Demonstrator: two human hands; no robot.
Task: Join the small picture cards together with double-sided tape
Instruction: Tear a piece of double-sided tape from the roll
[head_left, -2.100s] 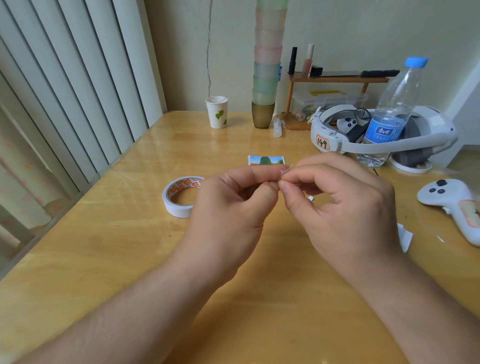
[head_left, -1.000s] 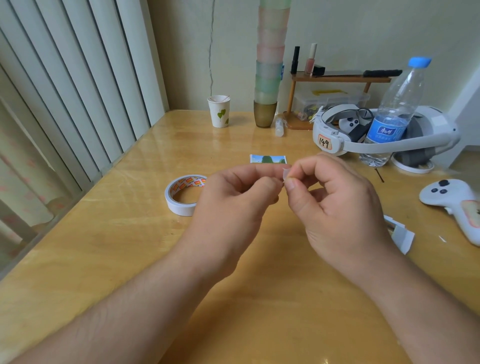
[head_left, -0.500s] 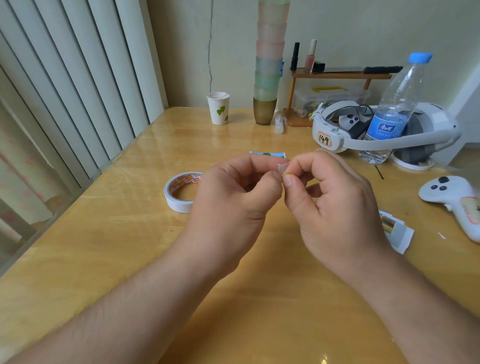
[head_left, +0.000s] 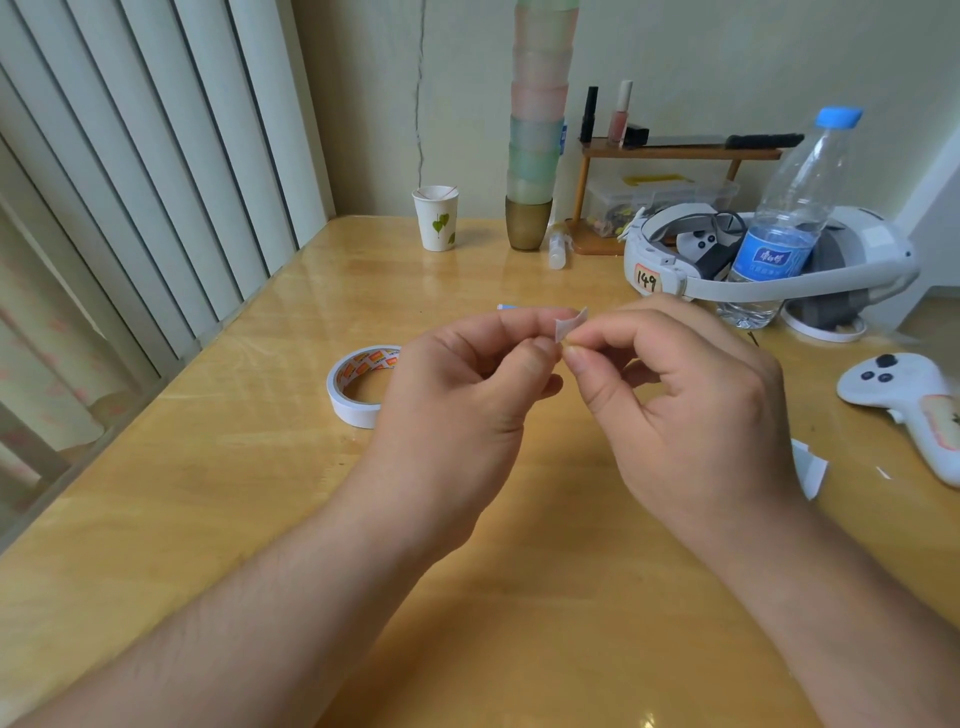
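A small white piece of double-sided tape (head_left: 569, 326) is held above the middle of the wooden table (head_left: 208, 493). My left hand (head_left: 467, 400) pinches its left side between thumb and forefinger. My right hand (head_left: 691, 410) pinches its right side the same way. The tape roll (head_left: 358, 387) lies flat on the table just left of my left hand. A small picture card (head_left: 506, 307) lies behind my fingers, mostly hidden, with only a blue sliver showing. White cards or paper (head_left: 810, 467) lie on the table right of my right hand.
A paper cup (head_left: 436, 218), a tall stack of plastic cups (head_left: 535, 156) and a small wooden shelf (head_left: 675, 156) stand at the back. A headset (head_left: 769, 260), a water bottle (head_left: 789, 218) and a white controller (head_left: 909, 405) sit at the right. Vertical blinds line the left edge.
Both hands have stayed together over the table's middle. The tape piece now sticks up more plainly between the fingertips, and the picture card behind is more hidden.
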